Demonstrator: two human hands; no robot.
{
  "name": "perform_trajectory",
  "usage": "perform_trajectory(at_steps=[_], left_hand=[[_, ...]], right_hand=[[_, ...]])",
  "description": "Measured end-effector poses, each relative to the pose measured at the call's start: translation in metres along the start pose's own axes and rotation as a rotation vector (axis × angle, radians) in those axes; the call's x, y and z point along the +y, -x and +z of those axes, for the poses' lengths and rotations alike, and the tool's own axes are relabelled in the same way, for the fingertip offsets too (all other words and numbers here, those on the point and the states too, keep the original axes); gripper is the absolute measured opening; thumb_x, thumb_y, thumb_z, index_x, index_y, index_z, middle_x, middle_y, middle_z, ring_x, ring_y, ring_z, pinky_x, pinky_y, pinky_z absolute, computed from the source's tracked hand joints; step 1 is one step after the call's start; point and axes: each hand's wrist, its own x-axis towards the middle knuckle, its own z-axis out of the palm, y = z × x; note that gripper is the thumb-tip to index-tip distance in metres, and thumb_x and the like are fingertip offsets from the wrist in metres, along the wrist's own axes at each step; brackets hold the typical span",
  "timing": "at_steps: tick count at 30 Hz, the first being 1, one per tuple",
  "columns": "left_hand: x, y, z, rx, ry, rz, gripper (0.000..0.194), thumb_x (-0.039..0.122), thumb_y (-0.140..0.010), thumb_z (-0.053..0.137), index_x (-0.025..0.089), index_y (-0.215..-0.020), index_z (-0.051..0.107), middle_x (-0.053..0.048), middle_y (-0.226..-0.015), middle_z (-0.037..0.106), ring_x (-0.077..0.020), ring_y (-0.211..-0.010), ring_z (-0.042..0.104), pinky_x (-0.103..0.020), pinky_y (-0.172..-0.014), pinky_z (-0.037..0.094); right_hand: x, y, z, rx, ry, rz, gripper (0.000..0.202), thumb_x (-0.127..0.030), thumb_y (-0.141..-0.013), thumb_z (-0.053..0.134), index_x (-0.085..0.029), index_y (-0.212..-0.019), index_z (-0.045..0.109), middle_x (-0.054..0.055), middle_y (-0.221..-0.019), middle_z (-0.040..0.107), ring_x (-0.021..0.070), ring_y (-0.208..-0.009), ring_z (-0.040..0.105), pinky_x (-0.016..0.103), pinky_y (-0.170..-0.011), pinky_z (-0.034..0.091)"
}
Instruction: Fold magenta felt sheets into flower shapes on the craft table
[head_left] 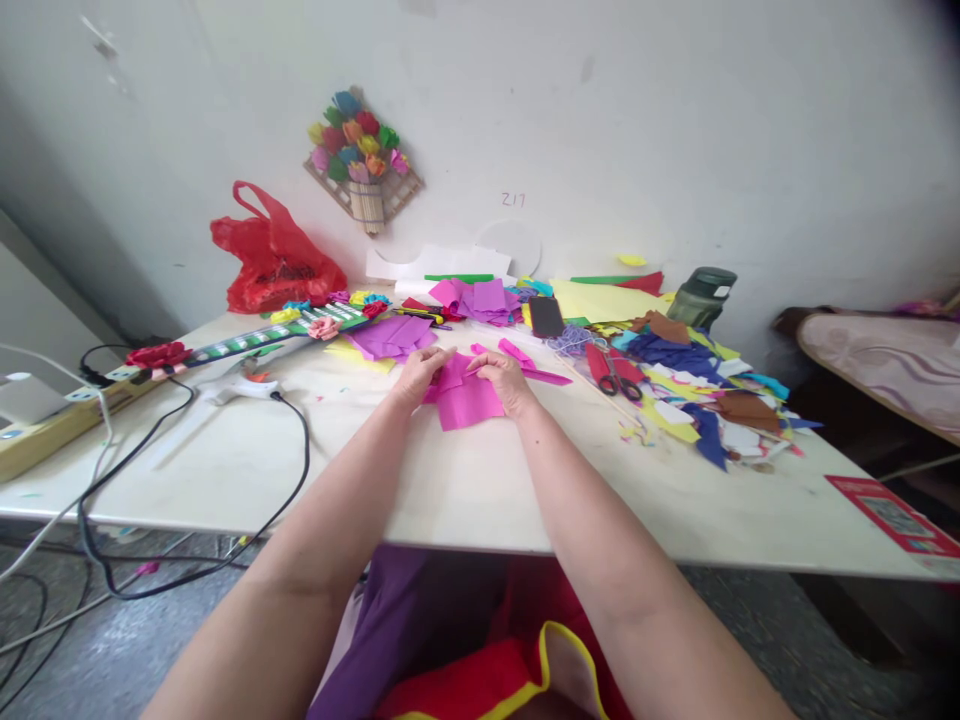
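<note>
Both hands are at a magenta sheet of crepe paper (pixel 471 404) in the middle of the white table (pixel 465 500). My left hand (pixel 423 377) grips its left side, with fingers bent over the edge. At the upper right, my right hand (pixel 501 379) pinches the paper between thumb and fingers. Part of the sheet looks layered or folded between the hands. Just behind my right hand lie magenta strips (pixel 541 374). Beyond my left hand rests a stack of purple paper pieces (pixel 395 337).
Scissors (pixel 619 386) and a heap of colored scraps (pixel 697 380) lie to the right, with a phone (pixel 546 317) and a dark bottle (pixel 701 298) behind. On the left are a glue gun (pixel 238 388) with its cord, a power strip (pixel 67 425) and a red plastic bag (pixel 277 250).
</note>
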Motion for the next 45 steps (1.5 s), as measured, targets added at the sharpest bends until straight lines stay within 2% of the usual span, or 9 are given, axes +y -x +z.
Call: perform_trajectory(at_steps=[7, 12, 15, 18, 23, 29, 36, 41, 45], left_hand=[[0.002, 0.004, 0.000, -0.015, -0.023, 0.034, 0.038, 0.045, -0.055, 0.076, 0.015, -0.060, 0.052, 0.003, -0.052, 0.049, -0.0069, -0.045, 0.039, -0.023, -0.045, 0.025], [0.003, 0.003, 0.000, -0.047, -0.071, 0.072, 0.039, 0.047, -0.060, 0.074, 0.015, -0.063, 0.053, 0.003, -0.053, 0.050, -0.0068, -0.047, 0.040, -0.022, -0.046, 0.027], [0.003, 0.003, -0.001, -0.075, -0.102, 0.089, 0.039, 0.049, -0.061, 0.073, 0.015, -0.065, 0.053, 0.002, -0.056, 0.053, -0.0076, -0.049, 0.043, -0.021, -0.047, 0.030], [0.002, 0.002, -0.001, -0.099, -0.146, 0.097, 0.039, 0.049, -0.062, 0.072, 0.014, -0.066, 0.055, 0.001, -0.058, 0.054, -0.0083, -0.051, 0.045, -0.021, -0.048, 0.032], [0.003, 0.003, 0.001, -0.086, -0.184, 0.099, 0.040, 0.051, -0.063, 0.072, 0.014, -0.065, 0.055, 0.002, -0.056, 0.052, -0.0070, -0.048, 0.041, -0.021, -0.045, 0.029], [0.006, 0.007, 0.001, -0.100, -0.211, 0.023, 0.042, 0.052, -0.059, 0.075, 0.015, -0.066, 0.056, 0.002, -0.057, 0.052, -0.0078, -0.048, 0.042, -0.021, -0.044, 0.028], [0.004, 0.004, -0.001, -0.124, -0.204, 0.040, 0.041, 0.052, -0.062, 0.073, 0.015, -0.063, 0.054, 0.003, -0.053, 0.047, -0.0068, -0.046, 0.038, -0.021, -0.043, 0.025], [0.001, 0.001, -0.002, -0.124, -0.201, 0.098, 0.041, 0.051, -0.066, 0.069, 0.016, -0.058, 0.049, 0.004, -0.051, 0.042, -0.0065, -0.046, 0.034, -0.021, -0.044, 0.024], [-0.002, -0.003, -0.002, -0.097, -0.236, 0.111, 0.040, 0.050, -0.069, 0.067, 0.016, -0.058, 0.048, 0.004, -0.051, 0.043, -0.0072, -0.047, 0.035, -0.021, -0.045, 0.024]], right_hand=[[-0.006, 0.003, 0.000, -0.039, 0.053, -0.092, 0.025, -0.036, -0.073, 0.052, -0.021, -0.057, 0.064, 0.001, -0.067, 0.063, 0.0193, -0.081, 0.057, 0.033, -0.087, 0.038], [0.000, -0.001, 0.000, 0.116, 0.094, 0.014, 0.025, -0.046, -0.068, 0.064, -0.021, -0.068, 0.062, -0.001, -0.070, 0.059, 0.0182, -0.079, 0.054, 0.032, -0.080, 0.039], [0.003, -0.002, -0.002, 0.064, 0.092, 0.058, 0.030, -0.050, -0.068, 0.065, -0.020, -0.070, 0.062, 0.000, -0.073, 0.058, 0.0183, -0.079, 0.052, 0.032, -0.079, 0.039], [0.005, -0.003, -0.003, 0.009, 0.119, 0.098, 0.034, -0.053, -0.067, 0.065, -0.019, -0.061, 0.059, -0.001, -0.062, 0.052, 0.0171, -0.069, 0.049, 0.033, -0.074, 0.039], [0.012, -0.004, -0.003, 0.018, 0.161, 0.091, 0.031, -0.047, -0.065, 0.068, -0.020, -0.056, 0.056, -0.003, -0.055, 0.044, 0.0147, -0.062, 0.042, 0.033, -0.071, 0.038], [0.013, -0.003, -0.001, 0.005, 0.149, 0.065, 0.023, -0.039, -0.066, 0.068, -0.020, -0.055, 0.059, -0.002, -0.056, 0.046, 0.0153, -0.061, 0.044, 0.034, -0.071, 0.039], [0.010, 0.000, 0.001, -0.035, 0.130, 0.013, 0.036, -0.046, -0.063, 0.069, -0.021, -0.047, 0.049, -0.004, -0.053, 0.035, 0.0114, -0.054, 0.032, 0.032, -0.063, 0.035], [0.007, 0.001, 0.002, -0.042, 0.153, 0.010, 0.031, -0.044, -0.064, 0.067, -0.020, -0.050, 0.054, -0.002, -0.054, 0.040, 0.0117, -0.055, 0.033, 0.031, -0.062, 0.033], [0.005, 0.001, 0.003, -0.034, 0.163, -0.009, 0.034, -0.043, -0.066, 0.065, -0.020, -0.048, 0.048, -0.003, -0.052, 0.035, 0.0116, -0.054, 0.032, 0.030, -0.061, 0.032]])
